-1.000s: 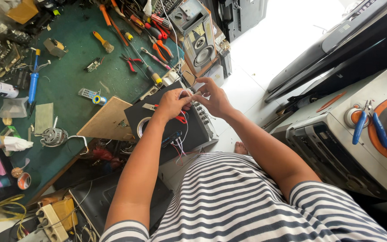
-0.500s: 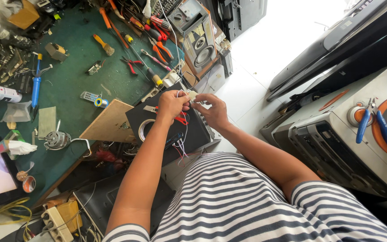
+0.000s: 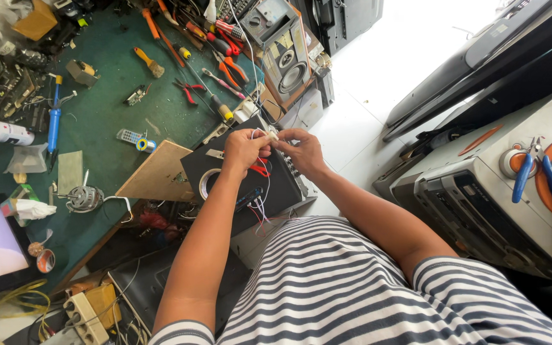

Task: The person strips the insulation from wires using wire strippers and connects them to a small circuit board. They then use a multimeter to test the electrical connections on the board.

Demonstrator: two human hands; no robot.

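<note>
Seen from the head camera, a small white connector [image 3: 273, 135] with thin white wires is pinched between the left hand [image 3: 244, 150] and right hand [image 3: 301, 148], which are held together, fingertips touching. They are held above a black electronics case [image 3: 276, 185] beside a green workbench [image 3: 110, 121] strewn with pliers and screwdrivers. Blue-handled pliers [image 3: 535, 176] are seen on a grey stereo [image 3: 480, 191], well apart at right.

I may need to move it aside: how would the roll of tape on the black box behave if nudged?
The roll of tape lies flat on the black box, so it would probably slide, not roll. It looks thin and hollow, likely light. Near the left hand, it might snag the thin wires.
</note>
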